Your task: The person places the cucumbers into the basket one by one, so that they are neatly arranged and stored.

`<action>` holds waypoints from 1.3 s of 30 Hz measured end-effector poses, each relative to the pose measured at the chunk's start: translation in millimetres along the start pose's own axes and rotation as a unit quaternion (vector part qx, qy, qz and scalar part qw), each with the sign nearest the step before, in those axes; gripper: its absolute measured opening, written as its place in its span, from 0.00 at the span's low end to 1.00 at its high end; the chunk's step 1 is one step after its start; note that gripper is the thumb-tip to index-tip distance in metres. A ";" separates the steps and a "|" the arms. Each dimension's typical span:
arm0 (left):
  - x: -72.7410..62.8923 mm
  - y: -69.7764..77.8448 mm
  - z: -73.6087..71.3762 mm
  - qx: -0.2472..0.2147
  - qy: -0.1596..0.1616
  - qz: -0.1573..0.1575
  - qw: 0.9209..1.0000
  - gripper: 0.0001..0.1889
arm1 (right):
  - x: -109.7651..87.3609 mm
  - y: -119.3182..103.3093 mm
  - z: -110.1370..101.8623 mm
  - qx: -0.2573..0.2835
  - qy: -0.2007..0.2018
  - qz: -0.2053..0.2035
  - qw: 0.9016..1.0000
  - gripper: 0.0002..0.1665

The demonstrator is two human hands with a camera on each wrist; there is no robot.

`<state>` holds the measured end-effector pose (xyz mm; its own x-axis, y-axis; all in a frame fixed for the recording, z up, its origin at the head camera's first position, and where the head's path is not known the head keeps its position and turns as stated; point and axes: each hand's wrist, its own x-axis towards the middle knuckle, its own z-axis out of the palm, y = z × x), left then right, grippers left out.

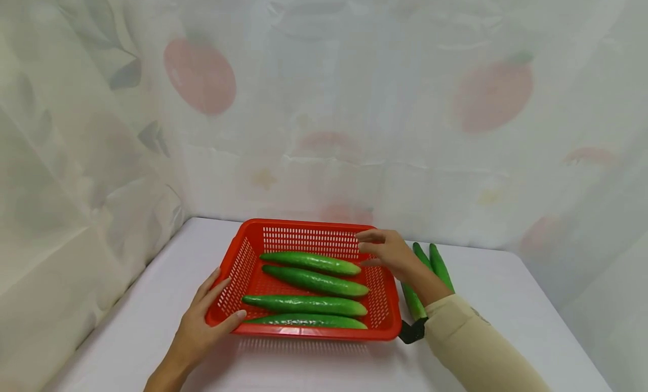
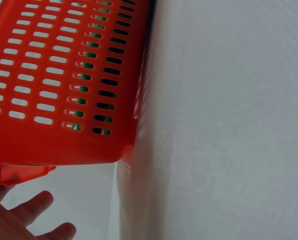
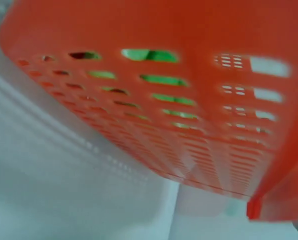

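Note:
A red plastic basket (image 1: 304,333) with slotted walls stands on the white table, and several green cucumbers (image 1: 311,280) lie side by side across it. My left hand (image 1: 196,331) rests at the basket's near left corner, its fingers spread along the left rim and its thumb over the front rim. In the left wrist view, the fingertips (image 2: 39,202) extend beside the basket's outer wall (image 2: 49,142). Over the basket's right rim hovers my right hand (image 1: 387,250), fingers loosely bent and holding nothing. It is out of sight in the right wrist view, which shows the slotted wall (image 3: 154,120) closely.
More cucumbers (image 1: 441,268) lie on the table right of the basket, partly hidden by my right forearm. A black object (image 1: 412,331) shows under that wrist. Printed white curtains (image 1: 379,127) hang behind and beside the table (image 1: 506,302).

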<state>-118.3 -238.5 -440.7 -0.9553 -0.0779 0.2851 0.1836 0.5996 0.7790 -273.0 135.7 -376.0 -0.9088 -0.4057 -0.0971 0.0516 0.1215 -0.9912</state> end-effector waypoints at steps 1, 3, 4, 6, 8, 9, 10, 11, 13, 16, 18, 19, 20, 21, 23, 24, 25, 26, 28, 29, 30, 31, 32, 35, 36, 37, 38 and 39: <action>0.1 0.3 -0.1 0.000 0.000 -0.001 1.000 0.38 | -2.5 -1.8 -1.2 -0.001 0.004 0.000 1.000 0.26; 0.3 0.9 -0.4 0.001 -0.001 -0.003 1.000 0.38 | -7.3 -5.2 -3.9 -0.002 0.011 -0.003 1.000 0.27; 0.3 1.2 -0.6 0.001 -0.001 -0.004 1.000 0.38 | -9.8 -6.9 -5.1 -0.007 0.015 -0.004 1.000 0.26; 0.4 1.6 -1.0 0.002 -0.002 -0.006 1.000 0.38 | -14.8 -9.7 -7.7 -0.006 0.023 -0.005 1.000 0.25; 0.3 1.8 -1.3 0.003 -0.002 -0.007 1.000 0.38 | -19.2 -11.7 -10.2 -0.002 0.026 -0.012 1.000 0.24; 0.3 1.9 -1.3 0.003 -0.003 -0.008 1.000 0.38 | -21.5 -12.8 -11.4 0.001 0.027 -0.015 1.000 0.23; 0.4 1.9 -1.5 0.003 -0.003 -0.008 1.000 0.38 | -24.1 -14.2 -12.4 0.006 0.029 -0.018 0.999 0.23; 0.4 1.9 -1.7 0.003 -0.003 -0.009 1.000 0.38 | -26.4 -15.6 -13.4 0.012 0.029 -0.022 0.999 0.23; 0.3 2.0 -2.0 0.003 -0.002 -0.008 1.000 0.38 | -31.6 -18.4 -15.5 0.015 0.029 -0.030 0.999 0.23; 0.2 2.7 -2.4 0.002 -0.002 -0.007 1.000 0.38 | -40.9 -23.1 -18.5 0.014 0.030 -0.040 0.999 0.23; 0.4 3.4 -2.5 0.003 -0.003 -0.006 1.000 0.38 | -47.7 -25.6 -21.0 0.009 0.033 -0.046 0.998 0.23; 0.4 3.7 -2.6 0.003 -0.003 -0.006 1.000 0.38 | -51.2 -26.8 -22.3 0.009 0.034 -0.051 0.998 0.24; 0.5 3.9 -2.6 0.004 -0.003 -0.006 1.000 0.38 | -54.8 -27.9 -23.7 0.008 0.037 -0.055 0.998 0.24; 0.6 4.0 -2.6 0.004 -0.003 -0.006 1.000 0.38 | -58.4 -28.8 -25.1 0.005 0.043 -0.059 0.997 0.24; 0.8 4.0 -2.6 0.003 -0.003 -0.004 1.000 0.38 | -65.8 -30.1 -28.5 -0.002 0.052 -0.071 0.996 0.24; 0.8 3.9 -2.5 0.002 -0.003 -0.004 1.000 0.38 | -69.4 -30.3 -30.4 -0.006 0.056 -0.079 0.995 0.24; 0.8 3.7 -2.5 0.002 -0.003 -0.004 1.000 0.38 | -72.9 -30.2 -32.3 -0.012 0.061 -0.087 0.994 0.24; 0.8 3.5 -2.5 0.002 -0.003 -0.005 1.000 0.38 | -76.3 -30.1 -34.0 -0.019 0.066 -0.094 0.993 0.23; 0.7 3.6 -2.5 0.001 -0.003 -0.005 1.000 0.38 | -83.4 -30.1 -37.4 -0.027 0.072 -0.110 0.991 0.23; 0.6 3.7 -2.5 0.002 -0.003 -0.006 1.000 0.38 | -86.9 -30.1 -38.9 -0.032 0.075 -0.117 0.990 0.23; 0.4 4.0 -2.6 0.002 -0.003 -0.007 1.000 0.38 | -90.5 -30.3 -40.2 -0.032 0.076 -0.123 0.989 0.23; 0.4 4.3 -2.6 0.003 -0.003 -0.007 1.000 0.38 | -94.2 -30.6 -41.3 -0.033 0.079 -0.128 0.988 0.23; 0.4 4.4 -2.5 0.003 -0.002 -0.006 1.000 0.38 | -97.5 -30.4 -42.5 -0.031 0.082 -0.135 0.987 0.23; 0.1 4.2 -2.2 0.004 0.000 -0.005 1.000 0.38 | -107.3 -28.6 -45.9 -0.035 0.097 -0.151 0.983 0.22; 0.1 4.0 -2.1 0.005 0.000 -0.004 1.000 0.37 | -110.2 -27.2 -47.3 -0.033 0.100 -0.157 0.982 0.22; 0.1 3.8 -1.9 0.005 0.001 -0.004 1.000 0.37 | -113.2 -25.7 -48.6 -0.032 0.106 -0.161 0.981 0.21; 0.1 3.6 -1.7 0.005 0.001 -0.004 1.000 0.37 | -116.2 -24.0 -50.0 -0.032 0.112 -0.164 0.980 0.21; 0.2 3.4 -1.6 0.005 0.001 -0.003 1.000 0.37 | -119.1 -22.3 -51.4 -0.034 0.118 -0.166 0.978 0.21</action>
<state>-117.5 -237.7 -437.1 -0.9558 -0.0841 0.2819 0.1753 0.6067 0.7754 -187.2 227.9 -337.7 -0.9418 -0.2130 0.2602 -0.2826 0.0819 -0.9557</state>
